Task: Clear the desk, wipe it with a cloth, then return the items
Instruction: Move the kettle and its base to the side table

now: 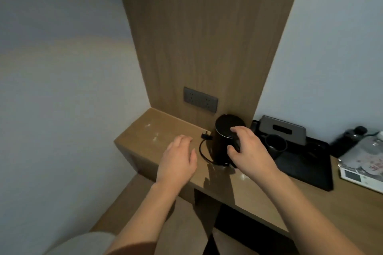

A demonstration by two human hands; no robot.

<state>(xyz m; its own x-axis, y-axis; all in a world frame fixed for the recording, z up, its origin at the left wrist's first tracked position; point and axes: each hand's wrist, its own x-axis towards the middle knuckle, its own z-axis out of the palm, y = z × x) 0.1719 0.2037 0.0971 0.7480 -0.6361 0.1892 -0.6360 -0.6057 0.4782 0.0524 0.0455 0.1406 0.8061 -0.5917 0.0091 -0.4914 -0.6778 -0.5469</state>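
Right hand (pixel 247 149) curled round black kettle (pixel 224 141) from its right side: fingers over lid edge, thumb lower on body, holding it. Handle prob. under palm, hidden, can't confirm. Left hand (pixel 179 156) flat, fingers straight and relaxed, holding nothing, hovering or resting on desk (pixel 145 130) just left of kettle.

Kettle upright, long axis vertical, standing on desk against wood back panel (pixel 207 37), below wall socket (pixel 200 99). Cord (pixel 204 152) looping off kettle's base on left side, plug (pixel 206 136) lying loose on desk, unplugged, between left hand and kettle.

Key relation: kettle directly ahead of right hand, already in grip; left hand nearer cord and plug. Looks like lift straight up w/ right hand, left free to gather cord so it doesn't drag.

Further right: black tray (pixel 300 170) w/ dark cup (pixel 275 145) and grey box (pixel 283 128) at back, just beside kettle. Beyond tray, dark bottles (pixel 352 134) and papers (pixel 364 163). Pale smears on desk (pixel 154 136) left of plug. Clearing prob. at early stage: most items on desk, wiping not yet done.
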